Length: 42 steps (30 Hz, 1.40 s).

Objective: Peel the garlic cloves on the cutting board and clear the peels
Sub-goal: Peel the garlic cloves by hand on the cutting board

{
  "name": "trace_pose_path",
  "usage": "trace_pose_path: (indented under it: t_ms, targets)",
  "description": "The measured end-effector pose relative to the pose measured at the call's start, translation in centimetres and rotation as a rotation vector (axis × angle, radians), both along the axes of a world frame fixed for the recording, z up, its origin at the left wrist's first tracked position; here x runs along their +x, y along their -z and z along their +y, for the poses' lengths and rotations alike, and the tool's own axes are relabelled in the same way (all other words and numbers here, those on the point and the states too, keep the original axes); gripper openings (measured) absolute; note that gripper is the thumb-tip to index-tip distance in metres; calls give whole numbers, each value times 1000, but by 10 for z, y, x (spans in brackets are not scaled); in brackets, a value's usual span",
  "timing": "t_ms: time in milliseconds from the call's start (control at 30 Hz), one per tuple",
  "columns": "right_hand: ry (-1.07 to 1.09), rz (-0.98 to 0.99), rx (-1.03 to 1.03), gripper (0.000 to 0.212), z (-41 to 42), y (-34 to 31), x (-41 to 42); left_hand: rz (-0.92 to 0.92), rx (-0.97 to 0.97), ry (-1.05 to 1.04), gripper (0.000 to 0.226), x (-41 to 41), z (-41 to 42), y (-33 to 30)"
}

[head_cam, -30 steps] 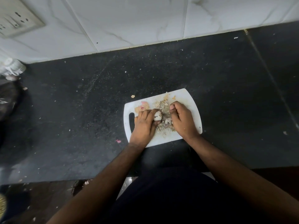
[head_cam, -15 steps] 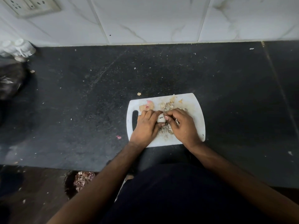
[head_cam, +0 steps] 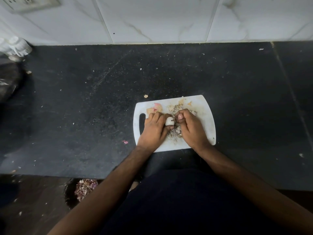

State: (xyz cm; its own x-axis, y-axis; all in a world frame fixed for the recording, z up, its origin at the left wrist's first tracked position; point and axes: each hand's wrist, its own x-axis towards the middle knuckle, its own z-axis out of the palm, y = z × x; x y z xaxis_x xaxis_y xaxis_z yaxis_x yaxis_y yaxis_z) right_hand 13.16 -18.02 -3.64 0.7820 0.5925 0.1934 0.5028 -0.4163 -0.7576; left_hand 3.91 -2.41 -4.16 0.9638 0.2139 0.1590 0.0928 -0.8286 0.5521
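On the white cutting board (head_cam: pixel 205 114), near the front edge of the dark counter (head_cam: pixel 84 107), the left hand (head_cam: pixel 155 131) holds a pale garlic clove (head_cam: pixel 169 121) between curled fingers and thumb. The right hand (head_cam: pixel 191 128) sits just right of it, fingers curled in, its thumb and fingertips pinching at the clove's end. Loose peels (head_cam: pixel 175 132) lie on the board between and beyond the hands. A wall socket (head_cam: pixel 32 3) shows far left.
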Motion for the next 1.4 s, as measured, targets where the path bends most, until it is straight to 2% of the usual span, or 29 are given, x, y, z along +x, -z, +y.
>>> trace_pose_path:
  t_ms: [67,267,400,567,633,700,767,833,1000,1133,1267,1400]
  targets:
    - [-46,-26,-26,27,2,-3,0,9,-10,2,47,1,1,0]
    - [-68,-199,-68,13,3,-1,-5,24,-14,-10,49,2,1,0]
    - [-54,-352,-116,11,4,0,-12,-2,57,10,54,0,0,-3]
    - [-68,-386,-146,10,5,1,-12,9,127,-18,50,-2,-2,-7]
    - [-80,-332,-119,7,5,-2,-13,-9,112,-29,43,-3,-2,-7]
    - [-8,-173,-44,5,2,-4,-12,-29,83,-40,39,-4,-2,-8]
    - [132,-17,53,14,-1,-7,-8,-34,51,-61,40,-4,-2,-9]
    - [176,58,95,23,-2,-10,-4,-21,29,-65,41,-4,-1,-10]
    - [-18,57,35,23,0,-5,-3,14,52,-37,40,-3,-1,-8]
    - [-40,50,75,11,-2,-4,0,34,20,-39,46,-2,0,-9]
    - [-27,55,39,14,-1,-1,2,35,-11,-50,47,-2,2,-8]
    - [5,-32,-48,12,1,1,0,26,-46,-42,46,-3,1,-8]
